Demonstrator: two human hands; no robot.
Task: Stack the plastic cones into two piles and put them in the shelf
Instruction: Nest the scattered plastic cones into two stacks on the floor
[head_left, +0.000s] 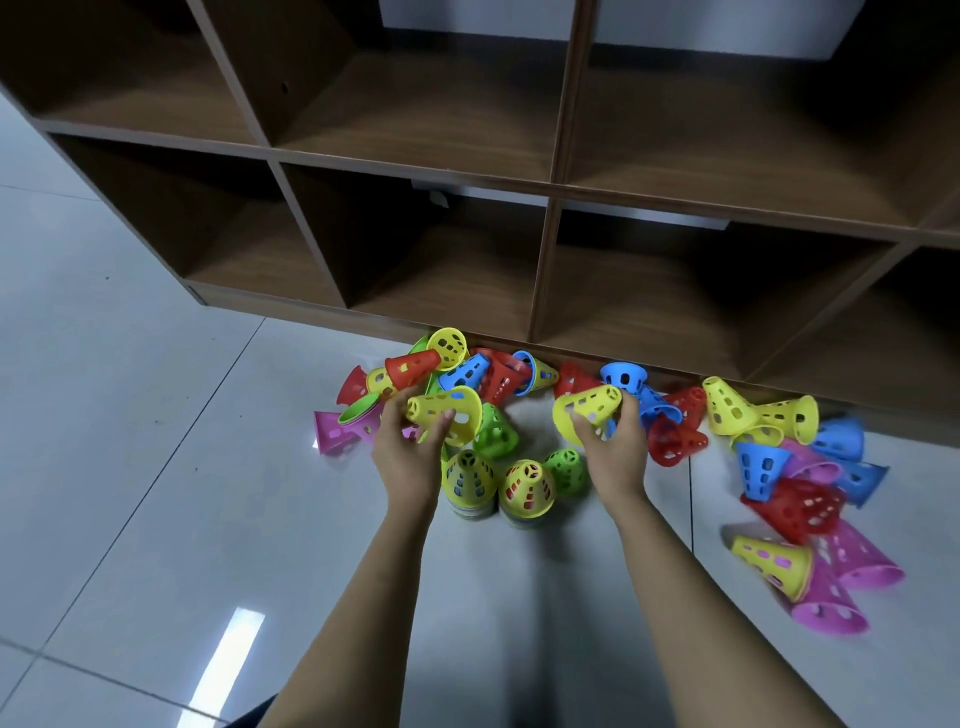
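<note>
Early: your left hand (410, 449) grips a yellow cone (445, 415), right hand (615, 441) a second yellow cone (587, 410), fingers curled round; two short piles (470, 480) started, loose cones (795, 512) remain on the floor (156, 415), shelf (550, 223) not yet loaded.

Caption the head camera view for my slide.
Left hand and right hand each grip a yellow cone near two started piles, shelf beyond.
</note>
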